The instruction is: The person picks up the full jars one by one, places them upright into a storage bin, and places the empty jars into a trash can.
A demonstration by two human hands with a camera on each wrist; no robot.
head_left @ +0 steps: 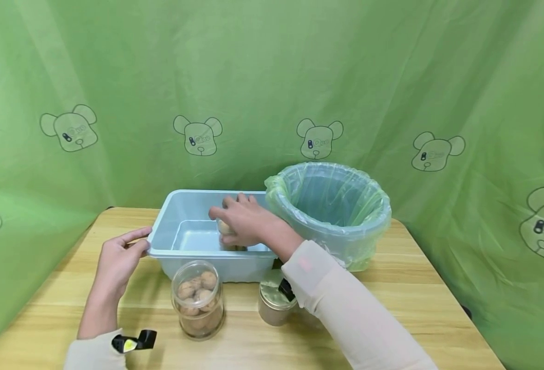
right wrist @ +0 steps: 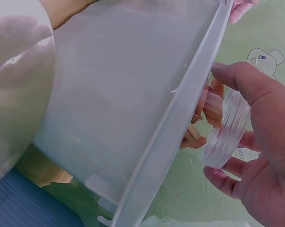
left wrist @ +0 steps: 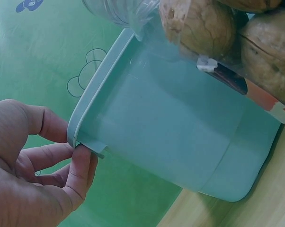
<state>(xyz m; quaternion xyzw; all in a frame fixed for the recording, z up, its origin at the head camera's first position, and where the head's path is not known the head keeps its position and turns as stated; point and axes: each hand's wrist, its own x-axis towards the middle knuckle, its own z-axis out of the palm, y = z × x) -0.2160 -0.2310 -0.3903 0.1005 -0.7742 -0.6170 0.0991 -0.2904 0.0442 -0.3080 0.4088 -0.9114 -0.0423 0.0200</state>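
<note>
Pale sleeves (head_left: 359, 313) nearest, left hand (head_left: 120, 259) pinching the left rim of a blue tub (head_left: 244, 267), right hand (head_left: 248, 221) gripping a clear container (right wrist: 230, 125) partly below that rim, walnut jar (head_left: 199, 303) and lidded can (head_left: 275, 311) in front, bagged bin (head_left: 341, 246) at right.

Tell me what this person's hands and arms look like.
The left hand and right hand are bare. The left sleeve and right sleeve are pale cream. A small black piece with a yellow patch sits by the left sleeve's end; another black piece shows by the right's.

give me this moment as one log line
left hand: pinches tub rim; right hand: grips clear jar; walnut jar: before tub; bin: beside tub
</note>
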